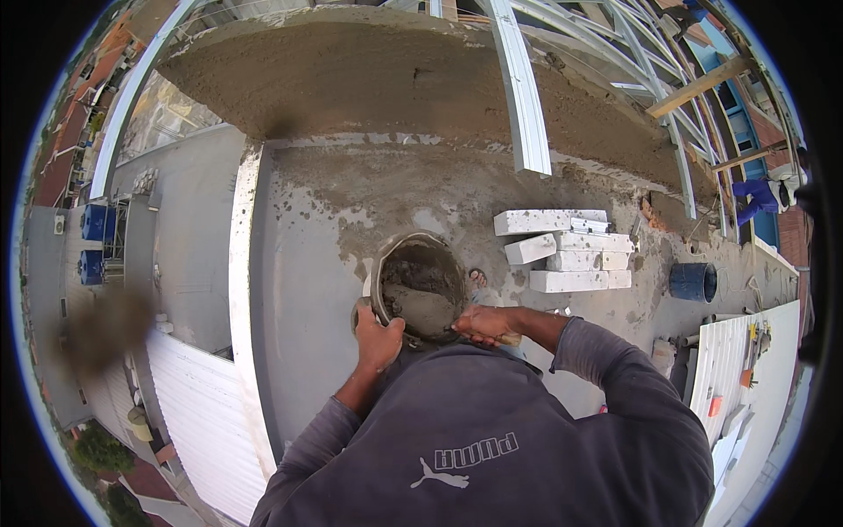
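Note:
A round, mortar-caked bucket [383, 263] stands in front of me, with wet grey mortar [421, 309] inside. My left hand [378, 338] is closed on the bucket's near left rim. At the near right of the bucket, my right hand [481, 325] is wrapped round a trowel, whose pale wooden handle [509, 339] sticks out behind the fist. The trowel's blade reaches into the bucket and cannot be clearly told from the mortar.
White blocks [580, 262] lie stacked to the right, with a blue bucket [694, 281] beyond. Ahead runs a mortar-coated wall [369, 75], crossed by a metal beam [520, 97]. A low white ledge [246, 307] borders the left side. A person in blue trousers [757, 198] is far right.

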Demonstrator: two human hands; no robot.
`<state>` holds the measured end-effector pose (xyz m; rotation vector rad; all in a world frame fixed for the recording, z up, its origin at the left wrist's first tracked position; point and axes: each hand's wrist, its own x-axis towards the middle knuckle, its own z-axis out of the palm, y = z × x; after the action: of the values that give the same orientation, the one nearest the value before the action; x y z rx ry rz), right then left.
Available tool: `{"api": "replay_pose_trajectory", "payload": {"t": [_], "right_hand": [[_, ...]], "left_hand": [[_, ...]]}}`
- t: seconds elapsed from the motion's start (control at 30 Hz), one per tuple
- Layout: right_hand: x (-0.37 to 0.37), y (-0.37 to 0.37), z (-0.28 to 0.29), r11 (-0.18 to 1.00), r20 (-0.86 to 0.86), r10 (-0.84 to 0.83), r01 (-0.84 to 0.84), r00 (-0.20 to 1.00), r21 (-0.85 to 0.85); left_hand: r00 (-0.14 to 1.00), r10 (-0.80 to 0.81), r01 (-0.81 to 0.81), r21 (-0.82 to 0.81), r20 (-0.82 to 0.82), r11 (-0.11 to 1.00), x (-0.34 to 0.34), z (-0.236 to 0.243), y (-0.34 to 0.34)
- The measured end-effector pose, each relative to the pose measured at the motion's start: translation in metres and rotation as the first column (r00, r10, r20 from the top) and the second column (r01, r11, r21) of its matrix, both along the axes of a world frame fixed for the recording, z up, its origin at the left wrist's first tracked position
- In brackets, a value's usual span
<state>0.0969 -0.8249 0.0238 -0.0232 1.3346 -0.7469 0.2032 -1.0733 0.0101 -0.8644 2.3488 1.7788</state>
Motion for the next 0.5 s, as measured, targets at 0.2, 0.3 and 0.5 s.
{"api": "replay_pose_trajectory", "payload": {"t": [0.2, 0.3, 0.5], "right_hand": [[-0.021, 0.061, 0.011, 0.965, -0.073, -0.260, 0.260, 0.963, -0.014], [-0.038, 0.115, 0.010, 0.933, -0.152, -0.353, 0.360, 0.923, 0.023], [-0.107, 0.255, 0.029, 0.829, -0.160, -0.520, 0.541, 0.839, 0.143]], "left_hand": [[0.983, 0.176, -0.180, 0.482, 0.053, 0.858, -0.036, -0.024, 0.009], [0.953, 0.237, -0.294, 0.391, 0.187, 0.872, -0.064, -0.032, 0.017], [0.905, 0.333, -0.404, 0.294, 0.265, 0.866, -0.096, -0.044, 0.041]]}}
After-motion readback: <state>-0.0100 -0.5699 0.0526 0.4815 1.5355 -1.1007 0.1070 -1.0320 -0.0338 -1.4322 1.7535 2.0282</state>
